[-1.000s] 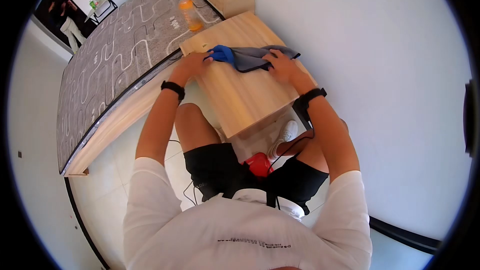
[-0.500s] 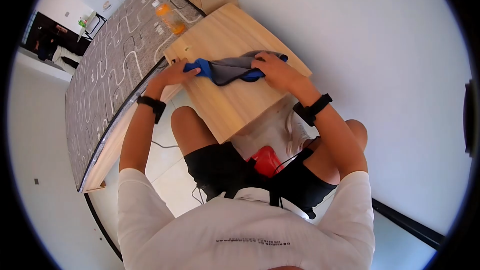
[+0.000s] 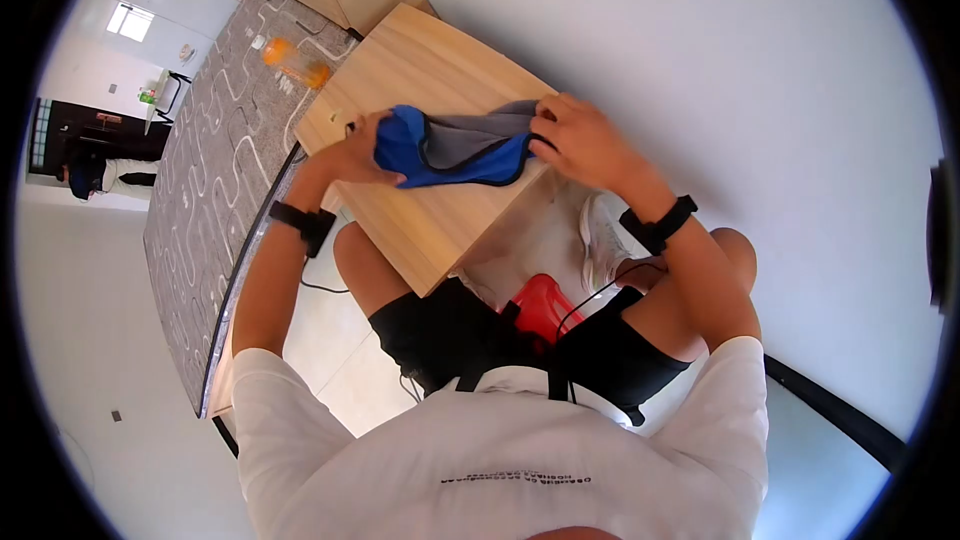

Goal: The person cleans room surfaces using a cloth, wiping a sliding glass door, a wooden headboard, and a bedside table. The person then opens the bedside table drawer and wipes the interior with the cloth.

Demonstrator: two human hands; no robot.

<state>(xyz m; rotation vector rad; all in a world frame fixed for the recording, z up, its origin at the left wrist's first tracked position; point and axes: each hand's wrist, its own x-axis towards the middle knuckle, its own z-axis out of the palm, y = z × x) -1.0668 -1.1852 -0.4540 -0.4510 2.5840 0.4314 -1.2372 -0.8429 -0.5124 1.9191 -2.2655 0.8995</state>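
A blue and grey cloth with black edging (image 3: pixel 462 143) lies stretched across the wooden tabletop (image 3: pixel 425 225) in the head view. My left hand (image 3: pixel 360 153) grips its left end, with the thumb along the lower edge. At the opposite end, the bent fingers of my right hand (image 3: pixel 580 138) pinch the cloth near the table's right edge. The blue part shows along the left side and bottom, with grey between. My fingers hide both ends of the cloth.
A bottle of orange drink (image 3: pixel 292 62) lies on the patterned mattress (image 3: pixel 215 170) to the left. A white wall (image 3: pixel 760 90) stands close on the right. Below the table are a red object (image 3: pixel 545 308) and a shoe (image 3: pixel 600 245). Another person (image 3: pixel 95 177) is far left.
The cloth has been spread wider, and more of its blue side shows along the lower edge. My right hand has moved slightly right in view, and the view has shifted.
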